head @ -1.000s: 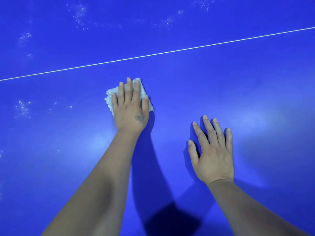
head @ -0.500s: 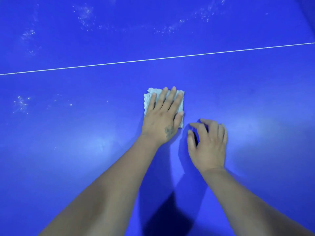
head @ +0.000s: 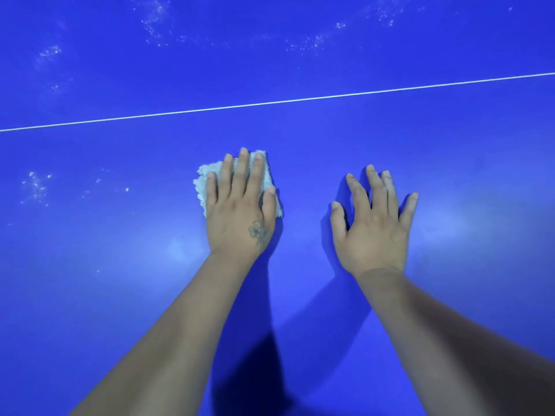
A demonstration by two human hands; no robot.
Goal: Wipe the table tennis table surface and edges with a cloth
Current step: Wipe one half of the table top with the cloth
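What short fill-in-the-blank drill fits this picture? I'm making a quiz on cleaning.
1. The left hand presses flat on a white ____.
2. The right hand rests on the bare table holding ____.
3. The table is coloured ____.
4. A thin white ____ crosses the table beyond both hands.

Missing: cloth; nothing; blue; line

Glossy, smooth blue table surface (head: pixel 390 139) – soft sheen, pale dusty specks, fluffy white terry cloth (head: pixel 204 181) – nubbly, matt

No readable txt, labels, nos. or signs anywhere.
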